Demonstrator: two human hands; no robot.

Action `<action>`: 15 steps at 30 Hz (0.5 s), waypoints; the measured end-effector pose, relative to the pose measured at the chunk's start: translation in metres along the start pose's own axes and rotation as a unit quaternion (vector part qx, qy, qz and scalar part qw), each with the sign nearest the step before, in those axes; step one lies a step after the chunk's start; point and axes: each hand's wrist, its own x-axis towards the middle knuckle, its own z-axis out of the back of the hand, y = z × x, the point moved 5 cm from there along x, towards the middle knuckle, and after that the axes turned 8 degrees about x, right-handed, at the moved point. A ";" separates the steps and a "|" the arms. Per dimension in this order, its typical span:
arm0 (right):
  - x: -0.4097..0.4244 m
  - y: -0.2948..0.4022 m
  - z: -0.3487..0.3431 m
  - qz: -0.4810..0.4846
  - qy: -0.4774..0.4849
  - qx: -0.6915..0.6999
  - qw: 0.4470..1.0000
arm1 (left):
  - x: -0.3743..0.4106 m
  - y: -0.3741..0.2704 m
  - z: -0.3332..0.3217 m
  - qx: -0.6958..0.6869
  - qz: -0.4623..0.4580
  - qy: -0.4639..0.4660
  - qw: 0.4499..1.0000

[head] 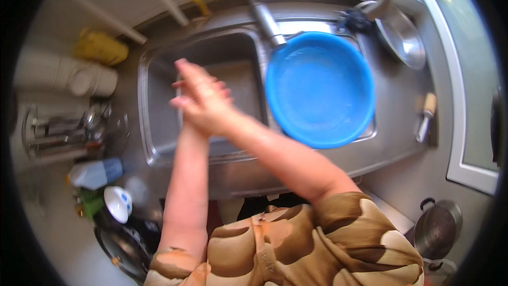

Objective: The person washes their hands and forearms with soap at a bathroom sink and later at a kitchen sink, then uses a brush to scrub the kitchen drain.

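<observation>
Over the left basin of a stainless steel sink [143, 127], my two hands are pressed together. My right hand [206, 103] lies on top, its fingers reaching up and to the left. Beneath it is my left hand [222, 89], mostly covered, with some fingertips showing at the right. No object is visible between them, though the hands are blurred. To their right, a round blue plastic basin [321, 91] rests over the other sink bowl and appears to hold water. The metal faucet's spout [270, 24] ends at the blue basin's upper left rim.
A steel bowl [403, 39] leans at the back right, near a brush [426, 117]. Along the left stand a yellow container [101, 47], a utensil rack [59, 131], a white bowl [118, 204] and a dark lidded pan [121, 246]. A metal pot [438, 228] is at the lower right.
</observation>
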 end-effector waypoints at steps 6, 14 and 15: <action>-0.042 -0.012 0.251 -0.168 -0.368 -0.032 0.914 | -0.007 0.000 0.070 0.103 0.071 -0.319 0.939; -0.141 -0.074 0.412 -0.326 -0.511 -0.008 0.795 | -0.012 0.052 0.094 0.011 0.116 -0.403 0.908; -0.122 -0.084 0.356 -0.350 -0.491 0.193 0.774 | -0.008 0.060 0.094 -0.018 0.123 -0.391 0.912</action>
